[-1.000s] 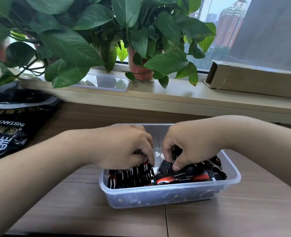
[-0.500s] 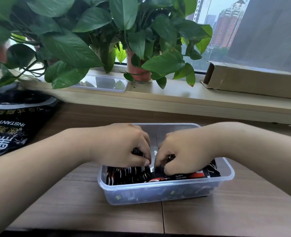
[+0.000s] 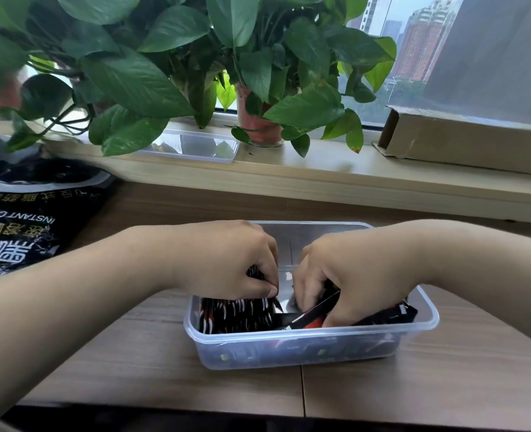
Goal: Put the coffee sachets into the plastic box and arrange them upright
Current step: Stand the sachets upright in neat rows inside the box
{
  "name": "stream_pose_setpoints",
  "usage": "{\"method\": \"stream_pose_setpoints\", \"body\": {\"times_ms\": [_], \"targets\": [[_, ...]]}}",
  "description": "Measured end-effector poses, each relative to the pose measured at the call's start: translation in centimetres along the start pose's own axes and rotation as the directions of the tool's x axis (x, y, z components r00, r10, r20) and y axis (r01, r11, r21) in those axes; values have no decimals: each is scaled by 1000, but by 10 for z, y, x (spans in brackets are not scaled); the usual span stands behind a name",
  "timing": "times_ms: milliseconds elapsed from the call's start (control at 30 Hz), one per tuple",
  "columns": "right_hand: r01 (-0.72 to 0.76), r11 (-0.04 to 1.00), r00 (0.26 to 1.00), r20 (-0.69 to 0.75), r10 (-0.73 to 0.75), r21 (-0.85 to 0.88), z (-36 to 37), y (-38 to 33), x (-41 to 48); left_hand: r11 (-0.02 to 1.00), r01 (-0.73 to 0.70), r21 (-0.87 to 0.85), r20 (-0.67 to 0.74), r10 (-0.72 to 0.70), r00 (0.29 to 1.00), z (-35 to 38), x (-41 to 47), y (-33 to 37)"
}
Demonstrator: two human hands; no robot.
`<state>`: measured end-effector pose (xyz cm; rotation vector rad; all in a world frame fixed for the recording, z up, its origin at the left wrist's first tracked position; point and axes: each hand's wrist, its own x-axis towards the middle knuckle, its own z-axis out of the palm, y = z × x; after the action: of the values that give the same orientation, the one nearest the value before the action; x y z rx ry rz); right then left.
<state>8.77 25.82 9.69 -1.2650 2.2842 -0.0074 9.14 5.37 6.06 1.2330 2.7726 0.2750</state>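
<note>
A clear plastic box (image 3: 426, 322) stands on the wooden table in front of me. Several black, red and white coffee sachets (image 3: 239, 316) stand packed upright in its left half. More sachets (image 3: 389, 316) lie tilted in the right half. My left hand (image 3: 226, 260) is inside the box, fingers pinched on the tops of the upright sachets. My right hand (image 3: 345, 275) is pressed down into the right half, gripping a leaning sachet (image 3: 317, 310). A narrow gap with bare box floor shows between the two hands.
A black instant coffee bag (image 3: 24, 222) lies open at the left on the table. On the window sill behind stand leafy potted plants (image 3: 258, 126), a clear plastic lid (image 3: 192, 148) and a cardboard box (image 3: 463, 145). The table's front edge is close below.
My right hand has gone deeper into the box's right half and turned a sachet more on end. My left hand stays on the upright stack. The gap between the hands has narrowed.
</note>
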Motion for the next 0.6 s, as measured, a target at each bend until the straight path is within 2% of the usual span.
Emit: {"method": "stream_pose_setpoints", "body": {"times_ms": [267, 400, 500, 600], "targets": [[-133, 983, 990, -33, 138, 131, -14, -10, -22, 997, -44, 55, 49, 42, 998, 0, -1, 2], [-199, 969, 970, -112, 216, 145, -16, -20, -27, 997, -48, 64, 83, 42, 996, -3, -1, 6], [-202, 967, 960, -164, 226, 154, -16, -24, -28, 997, -41, -60, 19, 42, 999, -9, -4, 8], [-191, 971, 944, -244, 223, 147, -13, -26, -31, 966, 29, -255, -120, -62, 991, -16, -11, 10]]}}
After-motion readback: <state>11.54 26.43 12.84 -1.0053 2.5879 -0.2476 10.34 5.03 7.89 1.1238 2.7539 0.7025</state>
